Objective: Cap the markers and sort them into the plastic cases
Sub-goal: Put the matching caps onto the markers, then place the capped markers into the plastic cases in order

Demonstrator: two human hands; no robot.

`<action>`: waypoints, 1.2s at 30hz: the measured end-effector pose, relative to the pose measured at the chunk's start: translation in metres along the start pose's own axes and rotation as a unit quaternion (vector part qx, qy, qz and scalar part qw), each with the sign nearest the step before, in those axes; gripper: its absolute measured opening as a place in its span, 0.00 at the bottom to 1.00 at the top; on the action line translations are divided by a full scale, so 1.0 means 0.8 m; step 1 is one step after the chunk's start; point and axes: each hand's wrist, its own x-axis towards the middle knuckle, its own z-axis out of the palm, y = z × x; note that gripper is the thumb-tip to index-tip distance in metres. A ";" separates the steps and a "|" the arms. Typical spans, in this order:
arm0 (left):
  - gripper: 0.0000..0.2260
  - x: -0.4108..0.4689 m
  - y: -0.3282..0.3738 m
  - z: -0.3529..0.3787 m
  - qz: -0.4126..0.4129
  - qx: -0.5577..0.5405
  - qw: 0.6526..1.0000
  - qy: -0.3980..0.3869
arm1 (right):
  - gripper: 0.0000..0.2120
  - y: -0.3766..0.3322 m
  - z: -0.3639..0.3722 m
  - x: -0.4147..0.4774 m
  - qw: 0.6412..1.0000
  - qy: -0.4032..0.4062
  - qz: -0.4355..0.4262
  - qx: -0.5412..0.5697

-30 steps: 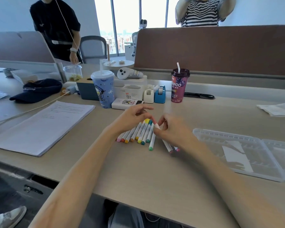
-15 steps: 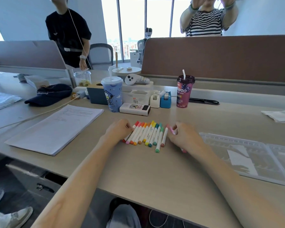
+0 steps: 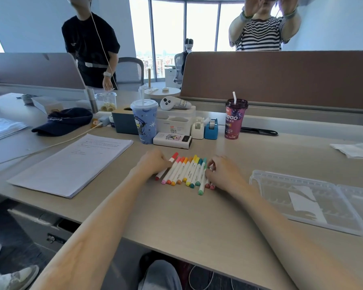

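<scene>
My left fingers curled against the markers from the left, my right fingers over their right end (whether gripping, I couldn't tell); plastic case right of them, blue cup behind.

About ten capped white markers with bright ends lie side by side on the counter, pointing toward 1 o'clock. At their 3 o'clock a clear plastic case lies open and flat.

Bright daylight enters through the rear windows, overexposing them; wide-angle distortion bends the frame edges, detail slightly soft.
</scene>
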 end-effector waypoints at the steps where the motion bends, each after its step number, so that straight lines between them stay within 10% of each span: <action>1: 0.09 -0.001 0.001 0.000 -0.001 -0.022 1.000 -0.003 | 0.08 -0.001 -0.001 -0.001 1.000 -0.006 -0.009 0.011; 10: 0.09 -0.048 0.080 -0.011 0.079 -0.282 0.953 -0.079 | 0.05 0.021 -0.051 -0.018 0.977 0.030 -0.006 0.212; 22: 0.07 -0.099 0.239 0.081 0.225 -0.170 0.945 -0.164 | 0.08 0.131 -0.128 -0.081 0.938 0.069 0.115 0.320; 36: 0.12 -0.088 0.237 0.120 0.192 -0.196 0.953 -0.128 | 0.15 0.165 -0.100 -0.069 0.949 0.015 0.158 0.272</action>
